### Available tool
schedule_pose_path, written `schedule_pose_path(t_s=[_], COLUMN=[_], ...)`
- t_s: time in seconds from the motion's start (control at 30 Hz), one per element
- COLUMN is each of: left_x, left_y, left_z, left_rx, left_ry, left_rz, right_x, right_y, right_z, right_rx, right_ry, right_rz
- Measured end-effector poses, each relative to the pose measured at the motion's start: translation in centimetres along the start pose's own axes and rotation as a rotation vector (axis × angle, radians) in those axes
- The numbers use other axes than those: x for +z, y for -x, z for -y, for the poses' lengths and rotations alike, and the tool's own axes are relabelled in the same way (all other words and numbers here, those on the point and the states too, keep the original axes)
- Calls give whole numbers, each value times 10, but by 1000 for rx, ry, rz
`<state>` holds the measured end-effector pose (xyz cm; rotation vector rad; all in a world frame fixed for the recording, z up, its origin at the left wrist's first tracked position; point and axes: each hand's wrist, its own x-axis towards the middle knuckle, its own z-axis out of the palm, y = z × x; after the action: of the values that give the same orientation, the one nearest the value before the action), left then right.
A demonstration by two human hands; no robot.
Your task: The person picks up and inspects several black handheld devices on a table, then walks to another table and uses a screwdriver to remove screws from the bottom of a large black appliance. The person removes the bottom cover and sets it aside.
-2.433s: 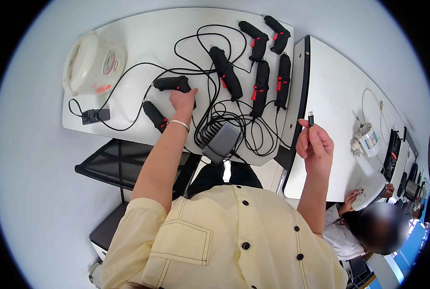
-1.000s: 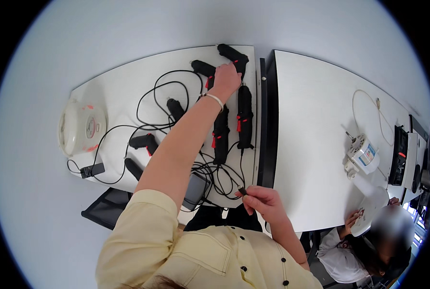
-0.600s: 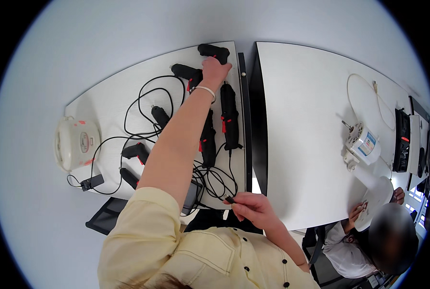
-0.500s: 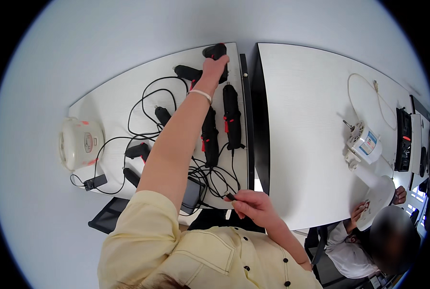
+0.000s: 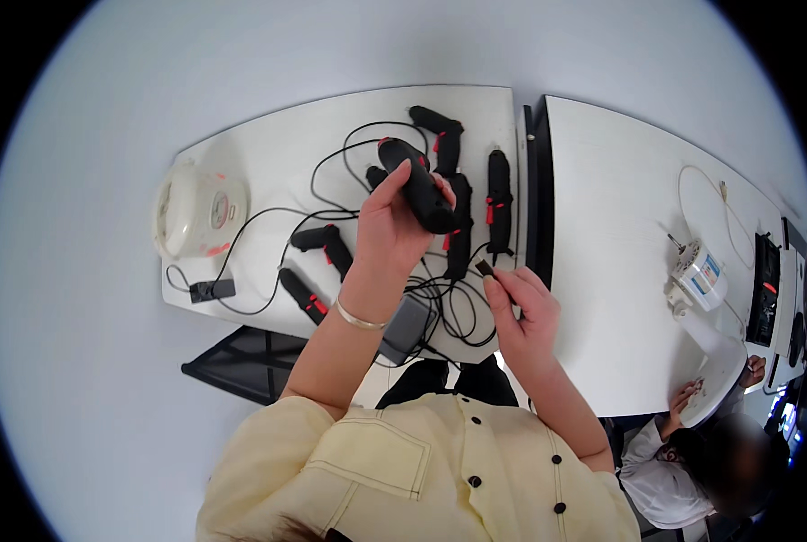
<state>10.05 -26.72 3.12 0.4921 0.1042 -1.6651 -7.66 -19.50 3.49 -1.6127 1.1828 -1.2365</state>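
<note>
A black electric screwdriver [image 5: 419,190] with red parts is raised over the table [image 5: 277,149], and my left hand [image 5: 387,221] is closed round its body. Between the fingertips of my right hand [image 5: 528,312] is the dark plug [image 5: 485,267] of a cable. That plug sits apart from the screwdriver, lower and to its right. More black-and-red screwdrivers lie on the table: an angled one [image 5: 448,140] at the back, a straight one [image 5: 499,199] at the right and another [image 5: 458,239] partly behind my left hand. Black cables [image 5: 448,307] tangle near the front edge.
A cream rice cooker [image 5: 200,212] stands at the left, near a black adapter [image 5: 214,290]. By the front edge is a grey box [image 5: 410,327]. Across a narrow gap, a second table [image 5: 593,271] bears a white fan motor [image 5: 699,275]; a co-worker's hands hold its base.
My left hand has lifted the screwdriver from the far edge and drawn it back toward me. My right hand, still pinching the plug, has risen a little. The view has shifted.
</note>
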Motion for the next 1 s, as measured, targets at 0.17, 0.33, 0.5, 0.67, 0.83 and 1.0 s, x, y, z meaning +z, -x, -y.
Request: schedule_pose_path(t_s=[0.17, 0.33, 0.5, 0.67, 0.83, 1.0], left_x=[-11, -20, -32, -39, -48, -54], left_y=[61, 109, 137, 155, 166, 172], left_z=[-20, -28, -28, -21, -16, -10], left_rx=[59, 88, 119, 134, 139, 131], left_ry=[0, 135, 120, 100, 55, 94], left_rz=[36, 1, -23, 4, 12, -14], right_x=[26, 52, 62, 60, 60, 62], right_y=[15, 35, 52, 69, 85, 98], right_z=[26, 40, 53, 58, 60, 61], right_rx=[-16, -28, 46, 103, 271, 279], right_ry=[-45, -109, -147, -129, -214, -243], right_rz=[128, 252, 311, 348, 359, 319])
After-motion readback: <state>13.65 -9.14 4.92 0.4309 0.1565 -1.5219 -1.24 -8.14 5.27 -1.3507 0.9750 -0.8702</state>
